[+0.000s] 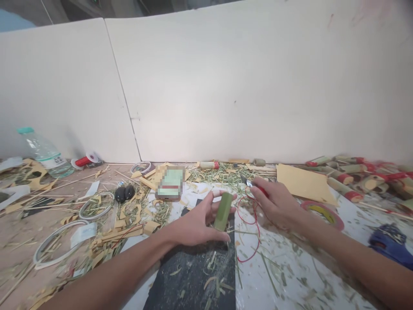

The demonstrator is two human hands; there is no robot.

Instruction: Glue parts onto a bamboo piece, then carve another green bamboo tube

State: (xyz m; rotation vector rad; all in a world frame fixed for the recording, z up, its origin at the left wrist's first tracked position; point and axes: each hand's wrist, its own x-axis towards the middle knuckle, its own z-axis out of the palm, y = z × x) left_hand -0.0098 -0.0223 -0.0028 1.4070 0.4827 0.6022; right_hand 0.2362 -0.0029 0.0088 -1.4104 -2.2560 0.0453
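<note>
A short green bamboo piece (223, 212) stands tilted in my left hand (204, 218), with the fingers behind it and the thumb along its lower end. My right hand (278, 199) is wrapped round a red-handled cutting knife (261, 188), its blade pointing away to the upper left. Blade and bamboo are apart. A loose red cord (259, 241) loops on the white surface between my hands. Below my left hand lies a dark cutting board (193, 275) strewn with shavings.
Bamboo pieces with red ends (345, 189) pile up at the right, near a tape roll (337, 221) and a tan card (300, 183). A phone (170, 183), white rings, a red thread spool (84, 161) and a bottle (45, 153) lie leftward. A white wall (241, 86) stands behind.
</note>
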